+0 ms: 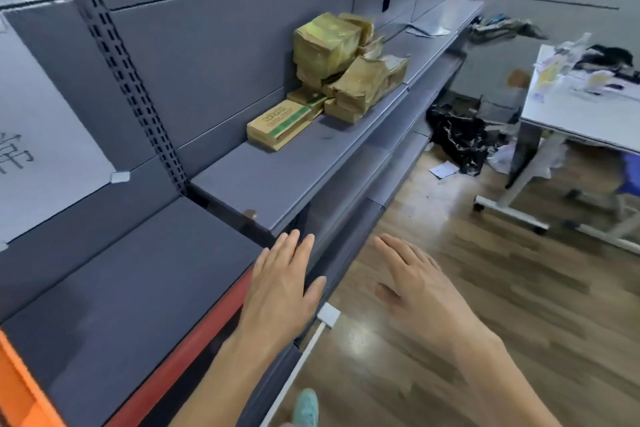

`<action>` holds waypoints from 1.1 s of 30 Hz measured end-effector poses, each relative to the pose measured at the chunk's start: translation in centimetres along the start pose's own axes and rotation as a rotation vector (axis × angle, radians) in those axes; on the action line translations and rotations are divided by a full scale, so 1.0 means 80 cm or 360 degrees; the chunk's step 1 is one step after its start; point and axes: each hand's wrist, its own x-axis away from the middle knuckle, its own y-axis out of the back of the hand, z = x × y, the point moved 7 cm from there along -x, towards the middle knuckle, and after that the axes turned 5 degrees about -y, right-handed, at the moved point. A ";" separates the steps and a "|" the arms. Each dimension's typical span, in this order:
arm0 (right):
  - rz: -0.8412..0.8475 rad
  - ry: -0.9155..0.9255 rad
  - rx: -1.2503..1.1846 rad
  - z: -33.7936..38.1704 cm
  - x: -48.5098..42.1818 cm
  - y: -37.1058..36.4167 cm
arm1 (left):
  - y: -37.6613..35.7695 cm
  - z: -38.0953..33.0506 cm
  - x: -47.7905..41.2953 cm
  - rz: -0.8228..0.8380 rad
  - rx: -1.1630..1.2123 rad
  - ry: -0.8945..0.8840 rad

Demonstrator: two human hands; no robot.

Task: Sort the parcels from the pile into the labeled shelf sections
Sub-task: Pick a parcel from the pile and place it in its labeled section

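A: State of the hands?
B: Both flat and bare, nothing held. The left hand [280, 288] is at lower centre of frame, palm down, fingers straight and close together. It lies over the red front edge of the near shelf [121, 288]; whether it is touching or just above, I cannot tell.
A: The other?
B: The right hand [415, 291] is just right of it, over the wooden floor [502, 288]. Fingers straight, slightly blurred.
A: Where are the parcels [332, 55]?
B: A brown heap at upper centre of frame, on the grey shelf [277, 180] one level higher, against the back panel. Taped and crumpled, some leaning on each other. A flat parcel [280, 123] with a green stripe lies at the heap's left end, nearest the hands yet well apart from them.
A: Labels?
B: A white paper sign [41, 135] at the left edge of frame, on the back panel. Dark characters, cut off, unreadable.
A: Surroundings?
B: A white worktop [581, 114] on wheeled legs, right of frame, with blurred clutter. A black bag [457, 139] on the floor under it. A white cable [328, 315] with a square plug between the hands. An orange crate [14, 385] at lower left. A turquoise shoe [306, 406] at the bottom edge.
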 end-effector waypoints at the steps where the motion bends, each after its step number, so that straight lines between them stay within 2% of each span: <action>1: -0.0009 -0.0022 0.0002 -0.011 -0.003 -0.001 | -0.005 -0.004 -0.013 0.0017 0.0016 -0.0015; 6: -0.0029 -0.0127 0.0025 -0.060 -0.044 -0.006 | -0.021 -0.006 -0.083 0.0055 0.0079 -0.0048; 10: 0.0005 -0.0105 0.0036 -0.076 -0.113 -0.007 | -0.022 0.021 -0.143 0.0037 0.0127 0.0002; 19: 0.0085 0.0094 0.0044 -0.056 -0.281 -0.009 | -0.009 0.117 -0.242 -0.0016 0.0237 0.0276; 25: 0.0150 0.0231 0.0002 -0.057 -0.356 -0.022 | -0.004 0.141 -0.285 -0.0022 0.0215 0.0399; 33: 0.0256 0.0445 -0.0009 -0.093 -0.463 -0.033 | -0.030 0.158 -0.346 -0.0058 0.0190 0.0700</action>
